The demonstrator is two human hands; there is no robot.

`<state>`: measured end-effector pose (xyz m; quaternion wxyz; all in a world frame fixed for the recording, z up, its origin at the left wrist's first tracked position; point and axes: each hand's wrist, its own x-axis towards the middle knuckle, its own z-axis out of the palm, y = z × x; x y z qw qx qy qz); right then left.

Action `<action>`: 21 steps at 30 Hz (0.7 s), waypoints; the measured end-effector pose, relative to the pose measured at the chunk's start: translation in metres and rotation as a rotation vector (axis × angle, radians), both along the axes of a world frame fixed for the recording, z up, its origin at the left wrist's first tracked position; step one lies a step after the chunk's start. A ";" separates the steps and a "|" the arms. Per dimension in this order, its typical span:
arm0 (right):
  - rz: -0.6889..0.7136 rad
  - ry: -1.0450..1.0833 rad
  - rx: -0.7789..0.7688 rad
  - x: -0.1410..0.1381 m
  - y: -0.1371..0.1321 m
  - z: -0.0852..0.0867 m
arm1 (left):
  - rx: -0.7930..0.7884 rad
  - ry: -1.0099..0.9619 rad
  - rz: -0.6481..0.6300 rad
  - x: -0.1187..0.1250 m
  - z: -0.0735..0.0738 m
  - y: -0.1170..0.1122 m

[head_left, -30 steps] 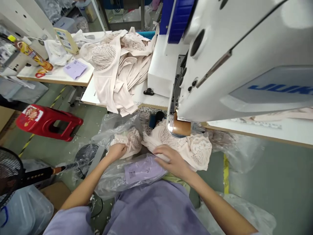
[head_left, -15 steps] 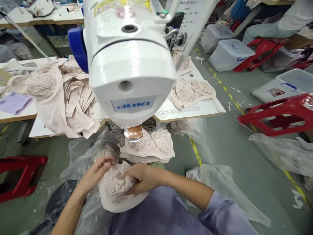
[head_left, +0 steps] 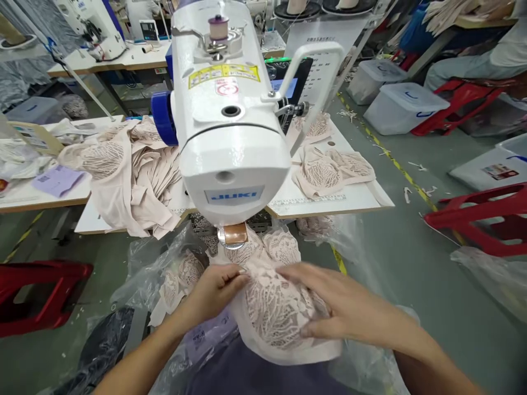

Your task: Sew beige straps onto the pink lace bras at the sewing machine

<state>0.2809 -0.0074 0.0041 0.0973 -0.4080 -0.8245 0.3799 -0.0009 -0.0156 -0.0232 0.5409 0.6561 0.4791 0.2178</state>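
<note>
A beige lace bra piece (head_left: 272, 307) lies on my lap in front of a white sewing machine (head_left: 228, 137). My left hand (head_left: 214, 291) pinches the piece's left edge with its fingers closed. My right hand (head_left: 341, 304) lies flat on the lace with its fingers stretched out, slightly smeared by motion. More lace pieces (head_left: 181, 274) sit in a clear plastic bag (head_left: 148, 263) just left of my hands, and others (head_left: 267, 247) are stacked under the machine head.
A heap of beige garments (head_left: 127, 170) covers the table to the left, and lace pieces (head_left: 329, 167) lie on the table to the right. Red stools (head_left: 481, 216) (head_left: 37, 291) stand on both sides. Plastic bins (head_left: 401, 104) and a seated person (head_left: 489, 55) are at the far right.
My view has risen and the piece has come up onto my lap. My right hand went from gripping the lace to lying flat on it; my left hand now pinches its edge.
</note>
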 end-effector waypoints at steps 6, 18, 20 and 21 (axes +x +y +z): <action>0.078 0.234 -0.116 -0.044 0.029 -0.025 | 0.244 0.148 -0.211 0.023 0.025 0.006; -0.258 0.373 -0.138 -0.089 0.089 -0.037 | 0.174 0.285 0.391 -0.025 0.023 0.061; -0.260 0.375 -0.172 -0.090 0.097 -0.036 | 0.214 0.298 0.405 -0.023 0.022 0.065; -0.264 0.380 -0.180 -0.090 0.099 -0.036 | 0.237 0.305 0.413 -0.022 0.023 0.066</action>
